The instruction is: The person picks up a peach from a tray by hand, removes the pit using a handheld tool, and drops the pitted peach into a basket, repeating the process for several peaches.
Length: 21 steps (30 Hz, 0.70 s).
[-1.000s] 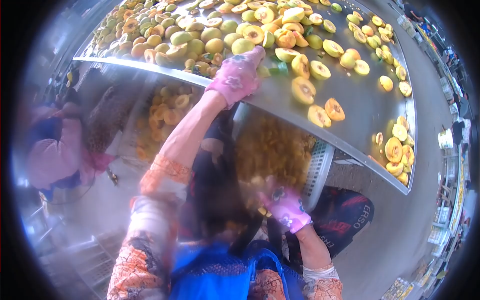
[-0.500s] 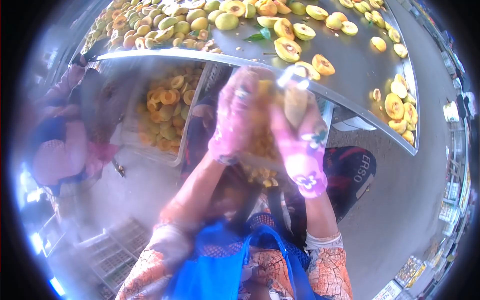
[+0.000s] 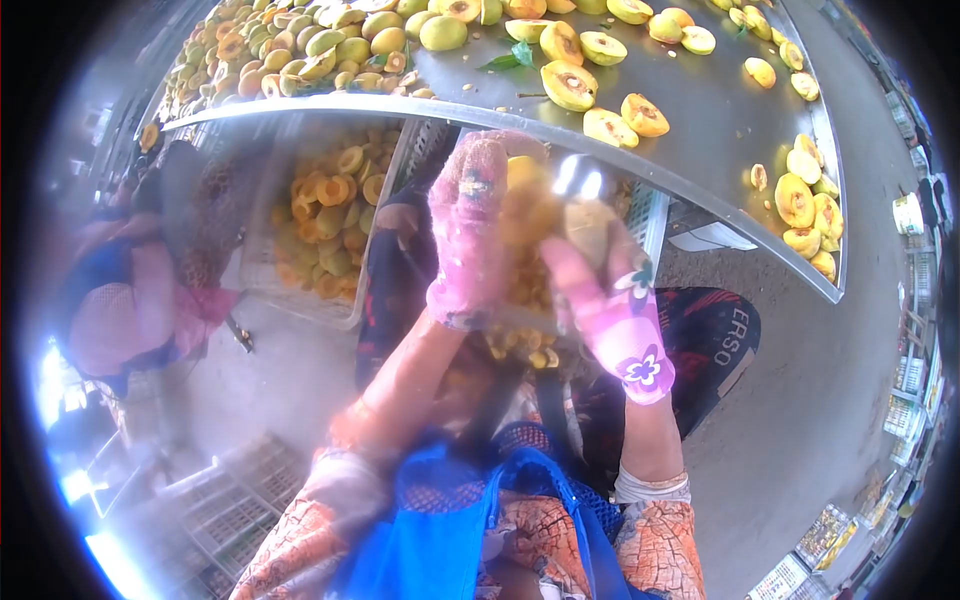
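Note:
Both hands wear pink gloves with flower prints and are close together below the metal table's near edge [image 3: 560, 138]. My left hand [image 3: 475, 225] is wrapped round a yellow fruit [image 3: 524, 185], blurred in the middle. My right hand [image 3: 612, 300] grips a pale, shiny-topped object [image 3: 588, 215] whose kind I cannot make out; it is close to the fruit. Under the hands, cut fruit pieces [image 3: 535, 350] lie low down. Halved fruits with brown centres [image 3: 570, 86] lie on the table beyond, beside a green leaf [image 3: 520, 55].
A pile of fruit [image 3: 300, 50] covers the table's left part. Under the table stands a crate [image 3: 345, 315] of fruit halves. At the left is another person [image 3: 125, 300] with pink gloves. White crates [image 3: 230, 500] lie on the floor at lower left.
My left hand has come back from the table's fruit and now holds one. My right hand has risen from low down to meet it. Over the last half second both hands moved little.

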Each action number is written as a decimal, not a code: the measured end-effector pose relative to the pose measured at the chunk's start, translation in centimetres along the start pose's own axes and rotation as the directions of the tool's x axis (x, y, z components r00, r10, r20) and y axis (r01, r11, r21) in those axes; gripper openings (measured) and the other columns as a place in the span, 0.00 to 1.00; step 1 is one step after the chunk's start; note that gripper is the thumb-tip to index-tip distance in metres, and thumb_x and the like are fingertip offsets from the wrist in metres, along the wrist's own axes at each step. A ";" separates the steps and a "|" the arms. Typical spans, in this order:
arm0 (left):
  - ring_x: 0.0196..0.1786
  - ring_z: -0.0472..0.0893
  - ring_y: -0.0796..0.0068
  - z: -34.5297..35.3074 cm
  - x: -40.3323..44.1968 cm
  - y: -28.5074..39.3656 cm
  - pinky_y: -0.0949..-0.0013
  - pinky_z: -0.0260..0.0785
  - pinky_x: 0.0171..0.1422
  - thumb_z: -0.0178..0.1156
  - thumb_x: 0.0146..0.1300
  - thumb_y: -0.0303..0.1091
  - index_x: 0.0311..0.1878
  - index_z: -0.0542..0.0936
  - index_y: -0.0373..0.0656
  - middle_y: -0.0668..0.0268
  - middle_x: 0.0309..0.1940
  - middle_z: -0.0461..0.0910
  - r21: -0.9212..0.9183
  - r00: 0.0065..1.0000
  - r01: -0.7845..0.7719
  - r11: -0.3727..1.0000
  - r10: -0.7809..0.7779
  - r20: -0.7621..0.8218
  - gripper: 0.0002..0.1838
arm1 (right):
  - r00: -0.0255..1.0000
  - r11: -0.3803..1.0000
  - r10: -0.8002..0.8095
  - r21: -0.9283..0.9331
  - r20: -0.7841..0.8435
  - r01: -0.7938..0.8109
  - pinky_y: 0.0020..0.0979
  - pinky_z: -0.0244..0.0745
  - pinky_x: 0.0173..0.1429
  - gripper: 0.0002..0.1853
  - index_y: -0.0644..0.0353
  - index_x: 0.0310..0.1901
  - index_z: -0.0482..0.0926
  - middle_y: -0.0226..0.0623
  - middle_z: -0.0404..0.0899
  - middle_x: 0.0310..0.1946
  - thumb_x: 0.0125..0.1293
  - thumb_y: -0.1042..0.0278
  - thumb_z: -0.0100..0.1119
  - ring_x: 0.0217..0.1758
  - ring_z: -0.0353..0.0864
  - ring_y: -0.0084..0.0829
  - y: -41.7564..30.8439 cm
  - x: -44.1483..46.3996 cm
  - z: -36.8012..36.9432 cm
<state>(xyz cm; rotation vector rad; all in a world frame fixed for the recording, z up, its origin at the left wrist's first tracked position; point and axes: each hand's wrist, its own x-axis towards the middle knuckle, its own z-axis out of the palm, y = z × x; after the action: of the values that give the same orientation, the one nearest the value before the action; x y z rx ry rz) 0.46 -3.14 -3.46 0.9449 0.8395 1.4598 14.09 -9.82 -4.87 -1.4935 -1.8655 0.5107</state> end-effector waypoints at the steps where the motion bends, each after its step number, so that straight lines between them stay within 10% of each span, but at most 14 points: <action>1: 0.36 0.77 0.77 0.1 -0.2 0.2 0.72 0.72 0.42 0.50 0.70 0.49 0.44 0.77 0.37 0.64 0.35 0.78 0.005 0.999 -0.044 0.999 0.044 0.013 0.21 | 0.987 0.971 -0.163 -0.177 0.015 0.163 0.41 0.78 0.47 0.22 0.48 0.57 0.74 0.55 0.72 0.54 0.60 0.61 0.63 0.54 0.76 0.49 -1.3 0.5 -0.2; 2: 0.36 0.77 0.77 0.3 -0.4 0.5 0.71 0.72 0.42 0.51 0.70 0.49 0.45 0.76 0.37 0.63 0.35 0.79 0.007 0.996 -0.090 0.996 0.090 0.028 0.21 | 0.917 0.829 0.362 0.394 0.166 -0.398 0.41 0.76 0.47 0.26 0.56 0.59 0.71 0.53 0.78 0.47 0.62 0.55 0.61 0.47 0.80 0.48 -3.0 1.3 -0.5; 7: 0.36 0.77 0.75 0.8 -0.5 1.4 0.71 0.71 0.41 0.51 0.70 0.49 0.45 0.75 0.37 0.60 0.35 0.79 0.036 0.998 -0.060 0.998 0.059 0.006 0.21 | 0.995 0.990 0.102 0.094 0.011 -0.102 0.41 0.76 0.46 0.30 0.62 0.60 0.68 0.52 0.80 0.39 0.62 0.50 0.60 0.43 0.80 0.50 -2.3 0.9 0.8; 10: 0.36 0.78 0.73 0.7 -0.4 1.3 0.70 0.72 0.42 0.48 0.70 0.51 0.46 0.75 0.36 0.58 0.35 0.79 0.082 0.991 -0.118 0.990 0.113 0.072 0.23 | 0.993 0.966 0.043 0.248 0.111 -0.070 0.41 0.75 0.46 0.30 0.62 0.60 0.69 0.53 0.79 0.42 0.62 0.49 0.60 0.43 0.80 0.51 -1.9 0.9 0.4; 12: 0.36 0.80 0.70 0.7 -0.6 1.6 0.69 0.73 0.43 0.45 0.70 0.52 0.46 0.75 0.35 0.57 0.35 0.79 0.104 0.985 -0.152 0.983 0.142 0.098 0.25 | 0.969 0.990 0.084 0.092 0.234 -0.108 0.46 0.74 0.53 0.27 0.53 0.60 0.69 0.52 0.65 0.58 0.57 0.70 0.59 0.54 0.73 0.50 -1.5 0.1 0.7; 15: 0.35 0.80 0.70 0.6 -0.9 2.2 0.69 0.73 0.41 0.46 0.70 0.51 0.44 0.75 0.34 0.56 0.33 0.79 0.088 0.992 -0.097 0.991 0.089 0.092 0.24 | 0.938 0.994 -0.092 -0.018 0.335 0.104 0.44 0.73 0.55 0.30 0.59 0.63 0.65 0.51 0.64 0.59 0.57 0.66 0.60 0.55 0.72 0.48 -0.6 -0.2 0.3; 21: 0.34 0.78 0.76 0.4 -0.5 1.2 0.72 0.71 0.37 0.50 0.70 0.47 0.39 0.78 0.35 0.61 0.32 0.79 0.105 0.989 -0.047 0.993 0.031 0.147 0.21 | 0.811 0.965 0.144 0.102 0.566 -0.243 0.39 0.70 0.62 0.38 0.66 0.66 0.58 0.54 0.58 0.65 0.59 0.57 0.61 0.63 0.68 0.52 -0.5 0.7 -1.0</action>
<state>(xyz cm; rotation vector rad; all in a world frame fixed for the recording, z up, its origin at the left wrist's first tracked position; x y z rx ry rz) 0.35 -3.77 -2.27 1.1414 0.8029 1.3712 14.38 -9.41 -3.62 -1.5316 -2.0267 1.2920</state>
